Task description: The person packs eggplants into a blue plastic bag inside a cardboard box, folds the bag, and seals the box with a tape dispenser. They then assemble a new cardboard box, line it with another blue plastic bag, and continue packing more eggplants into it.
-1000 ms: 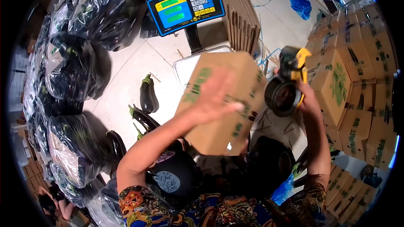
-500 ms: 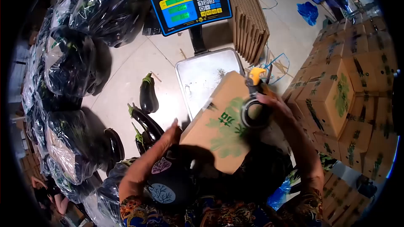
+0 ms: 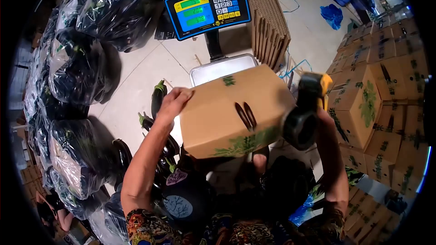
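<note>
A closed cardboard box (image 3: 218, 113) with green print and two dark eggplant pictures lies tilted over the white scale platform (image 3: 222, 69). My left hand (image 3: 175, 102) grips the box at its upper left corner. At the box's right end, my right hand (image 3: 323, 120) holds a tape dispenser (image 3: 303, 109) with a yellow top and a dark roll. The dispenser is blurred and overlaps the box's right edge; my right fingers are partly hidden behind it. Behind the platform stands the scale's lit display (image 3: 208, 10).
Loose eggplants (image 3: 157, 97) lie on the floor at the left. Beyond them are large plastic bags of eggplants (image 3: 75, 66). Flattened cartons (image 3: 270, 31) stand beside the scale. Stacked boxes (image 3: 352, 100) line the right. Part of another person (image 3: 59, 208) shows at the lower left.
The box has turned and now lies more level across the scale. My left hand has taken hold of its corner. My right hand has moved right with the tape dispenser. The display figures differ.
</note>
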The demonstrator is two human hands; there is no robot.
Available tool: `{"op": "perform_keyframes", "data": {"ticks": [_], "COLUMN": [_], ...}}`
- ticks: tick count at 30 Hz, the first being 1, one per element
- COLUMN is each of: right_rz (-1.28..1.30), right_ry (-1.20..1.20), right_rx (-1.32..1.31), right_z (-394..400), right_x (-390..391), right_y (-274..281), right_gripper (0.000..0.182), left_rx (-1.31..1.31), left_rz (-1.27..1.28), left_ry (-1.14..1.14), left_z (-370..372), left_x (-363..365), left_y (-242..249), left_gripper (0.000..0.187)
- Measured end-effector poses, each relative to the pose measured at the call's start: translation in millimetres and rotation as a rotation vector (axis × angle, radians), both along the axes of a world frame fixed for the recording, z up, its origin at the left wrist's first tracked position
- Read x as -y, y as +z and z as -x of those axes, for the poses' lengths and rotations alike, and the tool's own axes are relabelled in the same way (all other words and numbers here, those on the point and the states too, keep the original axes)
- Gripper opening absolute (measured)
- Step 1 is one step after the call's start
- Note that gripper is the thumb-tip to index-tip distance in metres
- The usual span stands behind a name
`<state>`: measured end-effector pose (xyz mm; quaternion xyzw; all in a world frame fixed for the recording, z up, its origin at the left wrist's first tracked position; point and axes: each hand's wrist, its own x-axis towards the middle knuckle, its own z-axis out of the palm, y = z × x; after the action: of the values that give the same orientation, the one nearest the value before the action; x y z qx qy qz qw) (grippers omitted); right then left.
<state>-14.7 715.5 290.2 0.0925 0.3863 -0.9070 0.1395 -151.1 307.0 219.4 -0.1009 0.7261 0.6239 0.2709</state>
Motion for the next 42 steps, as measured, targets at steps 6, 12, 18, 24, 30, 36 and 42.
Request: {"op": "perform_keyframes", "data": {"ticks": [6,12,18,24,30,36,42], "right_rz": [-0.45,-0.702,-1.462,-1.68,-1.715,-1.764,-1.693], "right_ry": [-0.168,-0.114,0.02,0.046,0.093,0.067,0.079], "right_rx": [0.242,0.35,-0.124,-0.486,-0.498,-0.548,-0.494], "right_z": [-69,-66,-33,-6,0,6,10], "right_x": [-3,2,44,80,88,97,110], "right_y": [6,34,81,69,58,56,62], "right_gripper": [0.051,0.041,0.058,0.069,0.07,0.066,0.07], "left_rx": [-0.434,-1.1,-0.641,-0.115,0.153,0.095,0.419], "left_rz": [0.077,0.537,-0.094,-0.341,-0.646,-0.708,-0.934], "left_ry": [-0.121,-0.293,-0.278,-0.509,-0.29,-0.271,-0.188], "left_z": [-15,4,-27,-40,-40,-42,-33], "left_x": [-75,-105,-112,-119,-106,-103,-93], "left_y": [20,24,82,112,91,65,54], "left_gripper": [0.059,0.038,0.041,0.036,0.014,0.017,0.028]}}
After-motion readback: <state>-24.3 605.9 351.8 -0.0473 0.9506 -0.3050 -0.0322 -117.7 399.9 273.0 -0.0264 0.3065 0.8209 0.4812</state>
